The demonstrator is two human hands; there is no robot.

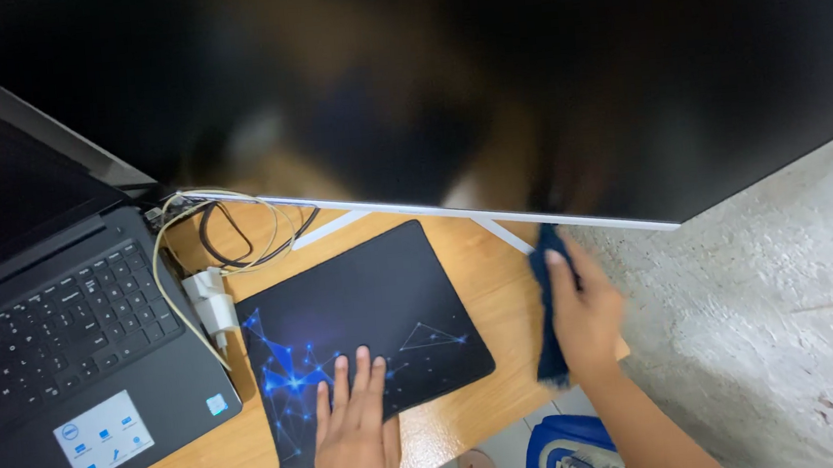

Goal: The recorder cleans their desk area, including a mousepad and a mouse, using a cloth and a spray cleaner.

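Left hand (355,429): lies flat and open on the mouse pad (365,332).
Right hand (586,315): closed around a blue cloth (548,338), below the monitor (524,87).

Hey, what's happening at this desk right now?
A person is at a wooden desk with a large dark monitor. Their right hand holds a dark blue cloth up by the monitor's lower edge, and it looks blurred. Their left hand rests flat on a black mouse pad with a blue line pattern. An open laptop sits on the left, with tangled cables and a white charger beside it.
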